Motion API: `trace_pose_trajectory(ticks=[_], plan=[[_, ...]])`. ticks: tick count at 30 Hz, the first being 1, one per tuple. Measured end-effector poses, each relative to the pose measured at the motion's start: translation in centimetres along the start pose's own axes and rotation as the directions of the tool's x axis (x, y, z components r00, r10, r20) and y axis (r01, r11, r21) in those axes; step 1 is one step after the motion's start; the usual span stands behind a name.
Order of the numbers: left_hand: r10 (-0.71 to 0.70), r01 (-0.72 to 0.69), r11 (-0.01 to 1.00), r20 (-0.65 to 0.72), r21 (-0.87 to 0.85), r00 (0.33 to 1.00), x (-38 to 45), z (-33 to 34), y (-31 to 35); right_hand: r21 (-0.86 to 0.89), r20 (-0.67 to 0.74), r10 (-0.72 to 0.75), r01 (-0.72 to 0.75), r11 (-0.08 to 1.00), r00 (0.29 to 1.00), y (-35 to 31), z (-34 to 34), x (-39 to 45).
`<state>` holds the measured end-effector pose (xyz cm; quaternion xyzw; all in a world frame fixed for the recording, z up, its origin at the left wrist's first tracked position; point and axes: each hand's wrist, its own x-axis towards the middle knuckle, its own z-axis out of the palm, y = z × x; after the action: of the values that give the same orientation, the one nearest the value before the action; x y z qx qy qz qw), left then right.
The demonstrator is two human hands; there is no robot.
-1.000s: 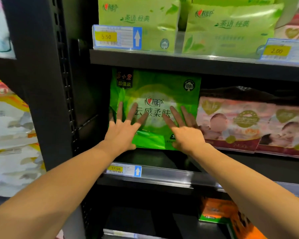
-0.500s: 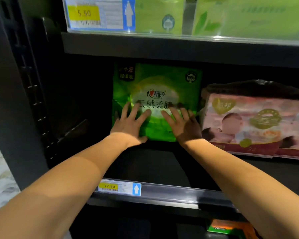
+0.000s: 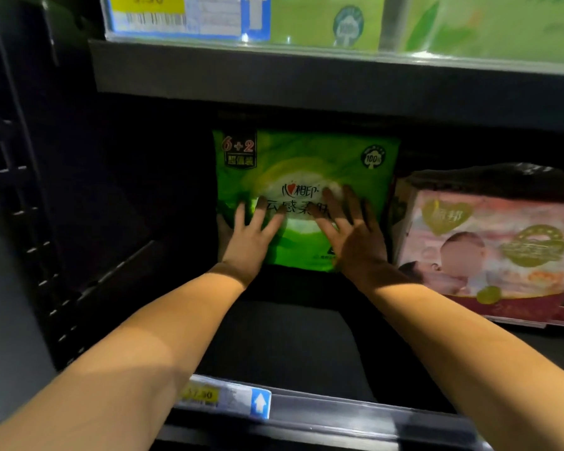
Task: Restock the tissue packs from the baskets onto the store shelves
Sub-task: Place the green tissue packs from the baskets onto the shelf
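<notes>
Pushing deeper than a second ago, both hands press flat and open on the green tissue pack point(image 3: 306, 177), left hand point(image 3: 245, 242) at 7 o'clock of its face, right hand point(image 3: 355, 242) at 5, gripping nothing. Now standing far back on the middle shelf point(image 3: 287, 346), just beside the pink pack point(image 3: 489, 249) at 3 o'clock, it looks nearly placed. No basket shows.

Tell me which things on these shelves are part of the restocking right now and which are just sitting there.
In the job:
green tissue pack
left hand
right hand
middle shelf

Just there:
pink baby-print pack
price tag
upper-shelf green packs
</notes>
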<state>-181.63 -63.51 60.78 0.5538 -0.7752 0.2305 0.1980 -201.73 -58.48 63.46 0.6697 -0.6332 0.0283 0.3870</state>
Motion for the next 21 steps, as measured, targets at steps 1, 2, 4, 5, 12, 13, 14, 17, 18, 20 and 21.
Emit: trace_pose_trajectory(ticks=[1,2,4,5,12,13,14,17,18,20,21], plan=[[0.013,-0.013,1.000,0.016,-0.009,1.000,0.0,-0.1,-0.2,-0.008,-0.005,0.014,-0.014,1.000,1.000,-0.2,0.4,0.2],[0.033,-0.033,0.999,0.041,-0.019,0.999,-0.1,-0.4,-0.4,-0.015,0.004,0.025,-0.025,1.000,1.000,-0.3,0.6,0.2],[0.064,-0.062,0.997,0.061,-0.045,0.996,-0.4,-1.3,-0.9,-0.005,0.014,0.036,-0.036,0.999,0.999,-0.5,0.8,0.2],[0.065,-0.063,0.996,0.033,-0.061,0.997,-0.5,-1.7,-1.2,0.015,0.019,0.040,-0.040,0.999,0.999,-0.5,0.6,0.1],[-0.065,0.060,0.981,-0.022,-0.184,0.998,0.7,-4.5,-1.8,0.165,0.048,0.124,-0.131,0.978,0.991,-0.2,-3.6,-0.4],[-0.069,0.067,0.979,-0.004,-0.191,0.998,0.8,-4.6,-1.7,0.161,0.047,0.153,-0.159,0.974,0.987,0.2,-3.9,-0.2],[-0.069,0.070,0.977,0.011,-0.200,0.998,0.9,-4.7,-1.6,0.156,0.059,0.172,-0.180,0.971,0.983,0.5,-3.8,0.0],[-0.049,0.056,0.976,0.037,-0.212,0.998,0.9,-5.3,-1.4,0.150,0.133,0.165,-0.184,0.971,0.977,0.9,-4.1,0.2],[-0.041,0.051,0.975,0.051,-0.216,0.998,0.8,-5.7,-1.4,0.159,0.144,0.159,-0.182,0.970,0.977,0.9,-4.5,0.2],[-0.026,0.043,0.975,0.082,-0.217,0.996,0.3,-6.6,-1.7,0.184,0.150,0.151,-0.178,0.967,0.977,0.8,-5.7,-0.1],[-0.020,0.039,0.976,0.089,-0.212,0.996,0.0,-7.1,-1.8,0.198,0.152,0.146,-0.174,0.965,0.978,0.7,-6.4,-0.5]])
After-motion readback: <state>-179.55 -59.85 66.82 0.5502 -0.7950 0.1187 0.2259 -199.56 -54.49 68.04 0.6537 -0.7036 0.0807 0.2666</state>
